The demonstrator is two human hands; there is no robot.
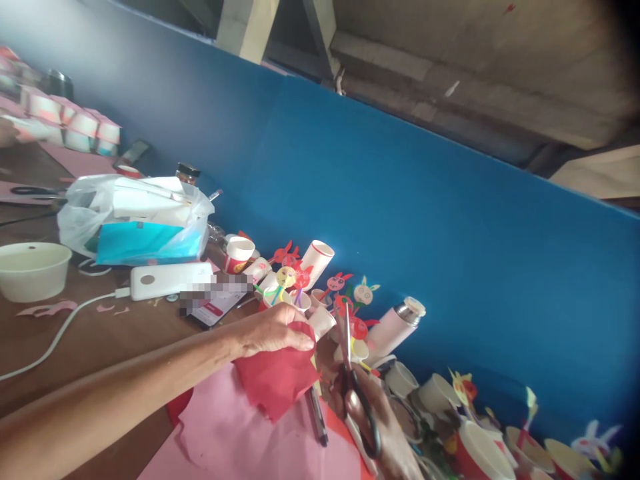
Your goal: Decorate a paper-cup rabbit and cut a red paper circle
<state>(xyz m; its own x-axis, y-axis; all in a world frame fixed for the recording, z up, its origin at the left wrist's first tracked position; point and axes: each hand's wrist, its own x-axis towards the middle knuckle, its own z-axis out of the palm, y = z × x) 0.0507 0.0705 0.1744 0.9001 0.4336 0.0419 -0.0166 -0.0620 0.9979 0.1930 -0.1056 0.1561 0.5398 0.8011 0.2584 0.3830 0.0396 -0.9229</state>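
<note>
My left hand pinches a piece of red paper between thumb and fingers. In my right hand is a pair of scissors with black handles, its blades pointing up and apart from the red paper. Beneath both hands lie pink paper sheets, with more red paper showing at their edges. A dark pen rests on the pink sheets between my hands. Just beyond them stand paper cups with red and yellow paper animal heads on sticks.
A pink thermos leans near the blue partition. To the left are a phone, a white power bank with cable, a plastic bag and a white bowl. More cups stand at right. Another person's hand shows far left.
</note>
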